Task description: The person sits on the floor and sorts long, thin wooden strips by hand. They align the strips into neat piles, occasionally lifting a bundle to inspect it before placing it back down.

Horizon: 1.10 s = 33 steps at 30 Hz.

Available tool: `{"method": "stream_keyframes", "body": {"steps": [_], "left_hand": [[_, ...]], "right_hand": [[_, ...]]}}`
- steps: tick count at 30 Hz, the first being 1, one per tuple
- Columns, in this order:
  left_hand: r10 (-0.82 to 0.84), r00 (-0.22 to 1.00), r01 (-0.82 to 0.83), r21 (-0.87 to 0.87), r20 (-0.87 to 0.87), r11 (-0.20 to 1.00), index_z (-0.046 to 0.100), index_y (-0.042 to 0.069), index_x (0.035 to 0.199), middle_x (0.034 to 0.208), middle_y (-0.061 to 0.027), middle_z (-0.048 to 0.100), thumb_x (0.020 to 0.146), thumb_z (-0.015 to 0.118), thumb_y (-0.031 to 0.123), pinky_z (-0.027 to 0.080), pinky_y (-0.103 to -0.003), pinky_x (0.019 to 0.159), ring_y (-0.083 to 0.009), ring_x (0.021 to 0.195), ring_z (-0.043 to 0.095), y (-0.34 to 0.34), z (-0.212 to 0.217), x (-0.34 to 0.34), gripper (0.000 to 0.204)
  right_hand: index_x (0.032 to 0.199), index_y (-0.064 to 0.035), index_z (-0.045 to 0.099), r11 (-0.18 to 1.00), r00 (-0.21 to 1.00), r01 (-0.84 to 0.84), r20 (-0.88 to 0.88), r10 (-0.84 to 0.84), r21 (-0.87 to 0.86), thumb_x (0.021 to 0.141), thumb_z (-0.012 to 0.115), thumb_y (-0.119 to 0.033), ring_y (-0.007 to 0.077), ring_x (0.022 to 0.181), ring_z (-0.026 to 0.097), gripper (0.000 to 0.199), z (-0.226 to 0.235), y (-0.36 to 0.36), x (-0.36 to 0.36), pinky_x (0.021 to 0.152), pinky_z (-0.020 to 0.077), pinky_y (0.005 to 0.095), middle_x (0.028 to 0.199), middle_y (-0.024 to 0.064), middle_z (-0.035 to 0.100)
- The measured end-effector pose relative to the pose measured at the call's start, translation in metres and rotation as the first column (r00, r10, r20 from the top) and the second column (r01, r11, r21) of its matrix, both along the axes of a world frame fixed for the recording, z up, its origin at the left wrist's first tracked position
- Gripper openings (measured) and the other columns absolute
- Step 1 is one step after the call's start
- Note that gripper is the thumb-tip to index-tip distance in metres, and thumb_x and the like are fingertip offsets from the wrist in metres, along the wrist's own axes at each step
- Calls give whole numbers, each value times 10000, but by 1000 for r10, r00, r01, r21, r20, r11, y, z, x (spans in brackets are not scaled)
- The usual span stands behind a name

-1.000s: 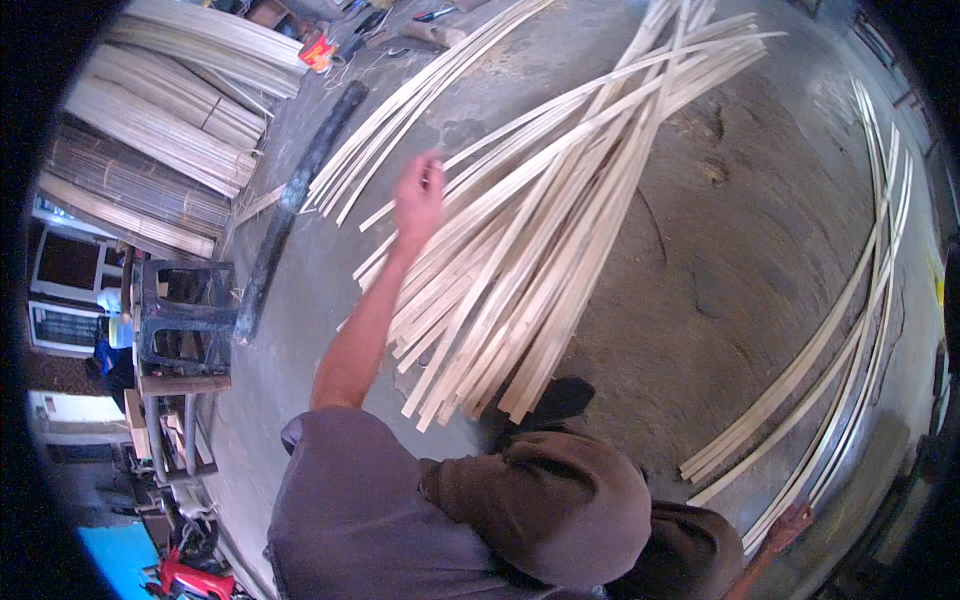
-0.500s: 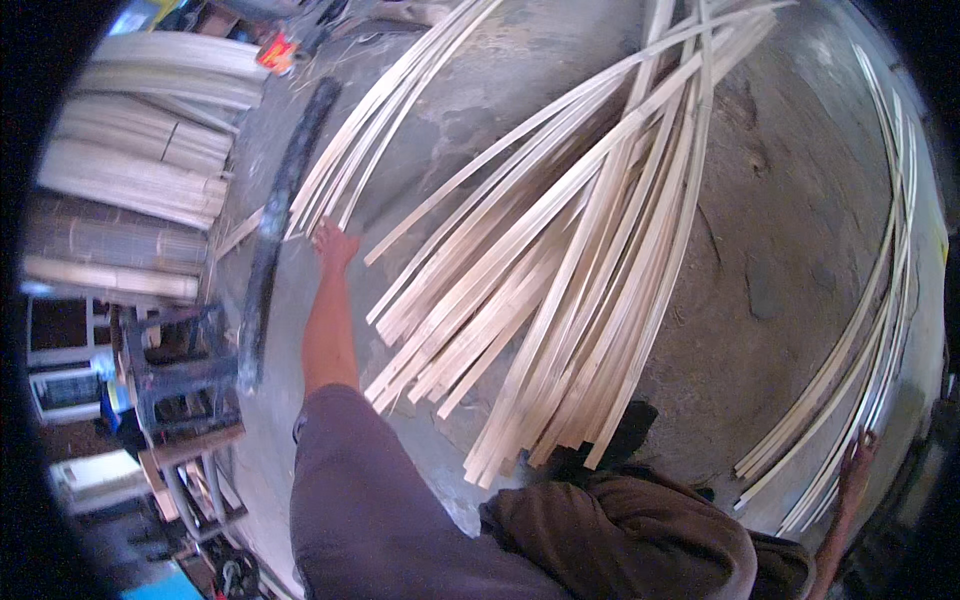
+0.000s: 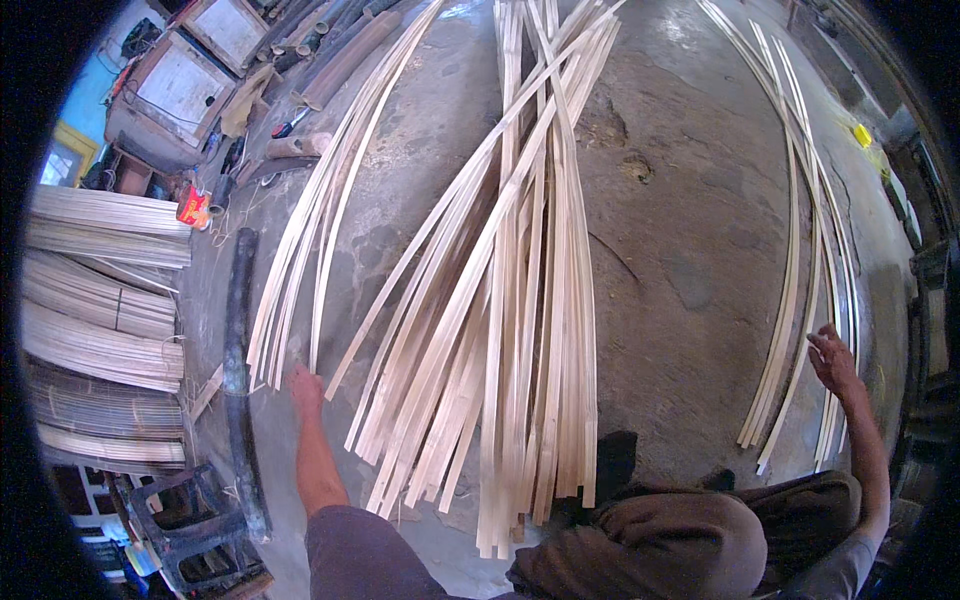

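Note:
Long pale strips of split bamboo or wood lie on the floor in three groups. By the lower ends of the left group (image 3: 298,230), my left hand (image 3: 307,385) is closed at the end of one strip that stands apart from the others. My right hand (image 3: 836,362) reaches over the right group (image 3: 790,200), its fingers bent but apart, the tips close to one strip; I cannot tell whether they touch it. Between my arms a thick middle pile (image 3: 505,300) fans toward me, its strips crossing near the far end.
A dark pole (image 3: 240,360) lies left of my left hand. Further left are stacked slat bundles (image 3: 100,320), a dark plastic stool (image 3: 190,525) and a red-orange packet (image 3: 194,207). Bamboo poles (image 3: 350,60) lie at the far left. Brown cloth (image 3: 640,545) covers my lap.
My view has swung, showing more of the far floor. The right hand has moved up along the right group from its near end. My left hand stays at the left group's near end.

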<state>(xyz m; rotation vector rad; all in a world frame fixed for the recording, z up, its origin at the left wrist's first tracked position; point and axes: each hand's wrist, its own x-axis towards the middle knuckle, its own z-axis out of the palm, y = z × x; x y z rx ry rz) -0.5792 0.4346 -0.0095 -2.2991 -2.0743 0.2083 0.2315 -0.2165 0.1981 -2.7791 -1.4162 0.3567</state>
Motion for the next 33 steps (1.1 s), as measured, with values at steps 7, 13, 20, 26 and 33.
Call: {"method": "stream_keyframes", "body": {"steps": [7, 13, 20, 26, 33], "left_hand": [[-19, 998, 7, 201, 57, 979, 554, 13, 957, 866, -222, 636, 947, 481, 412, 487, -529, 738, -411, 859, 622, -39, 54, 34, 405], [-74, 992, 98, 271, -98, 958, 514, 67, 937, 790, -216, 651, 962, 447, 428, 506, -538, 650, -417, 740, 643, -96, 205, 33, 368], [193, 979, -176, 206, -70, 963, 479, 66, 1009, 917, -248, 636, 960, 429, 448, 478, -551, 757, -448, 869, 612, -202, 195, -68, 389], [372, 893, -414, -136, -255, 900, 456, 118, 1304, 1298, -162, 523, 974, 412, 416, 457, -566, 875, -368, 1162, 524, -314, 140, -156, 447], [399, 915, -400, -8, -68, 916, 509, -13, 1260, 1265, -265, 525, 775, 674, 390, 408, -458, 1011, -384, 1213, 482, -254, 146, -358, 651]], "right_hand": [[1108, -62, 621, 979, 978, -200, 60, 202, -37, 850, 630, -164, 363, 1044, 575, 278, -4, 43, 41, 892, 486, 442, 1103, 188, 565], [1112, -51, 619, 978, 980, -195, -19, 197, 70, 899, 566, -201, 366, 1017, 576, 266, 22, 150, 20, 864, 482, 448, 1092, 176, 564], [1110, -16, 615, 893, 913, -408, 89, 398, 188, 887, 590, -126, 342, 943, 595, 250, -32, 148, 30, 790, 480, 412, 1034, 184, 560], [1164, -78, 612, 989, 986, -148, -84, 147, -6, 902, 583, -209, 398, 1143, 524, 295, -8, 113, 21, 972, 433, 438, 1204, 224, 560], [1142, -69, 628, 996, 996, -35, -85, 28, -83, 910, 578, -247, 383, 1189, 502, 296, -65, 60, 70, 1003, 410, 430, 1226, 226, 559]]}}
